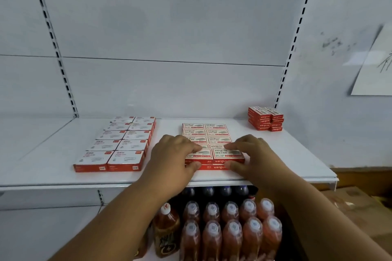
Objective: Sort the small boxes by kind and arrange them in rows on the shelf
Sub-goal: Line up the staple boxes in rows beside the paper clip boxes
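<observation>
2 hands, left hand (174, 154) and right hand (252, 152), grip front staple boxes (214, 157) near shelf (63, 176) edge.

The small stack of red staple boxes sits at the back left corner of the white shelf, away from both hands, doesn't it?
Not quite. The small stack of red staple boxes sits at the back right corner of the white shelf, as the head view shows. It is indeed away from both hands, the left hand and right hand.
</observation>
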Action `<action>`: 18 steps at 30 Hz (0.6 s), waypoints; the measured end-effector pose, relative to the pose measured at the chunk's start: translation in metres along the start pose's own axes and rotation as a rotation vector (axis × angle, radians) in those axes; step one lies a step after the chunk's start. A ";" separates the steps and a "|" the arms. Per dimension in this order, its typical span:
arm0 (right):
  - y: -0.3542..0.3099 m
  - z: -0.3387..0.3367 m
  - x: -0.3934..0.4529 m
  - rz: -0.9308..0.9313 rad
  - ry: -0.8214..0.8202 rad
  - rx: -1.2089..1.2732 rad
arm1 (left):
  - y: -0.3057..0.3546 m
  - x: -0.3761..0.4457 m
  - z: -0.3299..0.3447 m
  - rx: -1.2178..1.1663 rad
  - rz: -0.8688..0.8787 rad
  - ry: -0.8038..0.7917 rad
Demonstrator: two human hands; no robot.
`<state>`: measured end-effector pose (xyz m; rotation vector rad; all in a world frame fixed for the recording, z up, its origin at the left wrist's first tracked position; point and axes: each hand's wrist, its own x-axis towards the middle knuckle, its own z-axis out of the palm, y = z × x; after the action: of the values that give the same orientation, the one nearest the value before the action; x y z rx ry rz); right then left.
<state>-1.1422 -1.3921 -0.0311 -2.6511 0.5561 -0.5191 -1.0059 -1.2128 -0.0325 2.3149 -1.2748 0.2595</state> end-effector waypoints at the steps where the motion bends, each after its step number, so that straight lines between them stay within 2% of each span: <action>1: 0.000 0.001 0.001 -0.025 0.007 -0.010 | 0.000 0.000 0.001 -0.002 0.007 0.010; 7: -0.001 0.002 -0.001 -0.222 0.057 -0.167 | -0.002 -0.001 0.004 0.022 0.060 0.031; 13: -0.002 0.003 -0.007 -0.337 0.128 -0.352 | -0.004 0.000 0.007 0.059 0.095 0.047; 18: 0.002 0.003 -0.008 -0.364 0.153 -0.303 | -0.004 -0.001 0.007 0.079 0.116 0.050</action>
<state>-1.1481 -1.3896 -0.0369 -3.0411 0.2013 -0.8047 -1.0033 -1.2140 -0.0400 2.2872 -1.3989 0.4116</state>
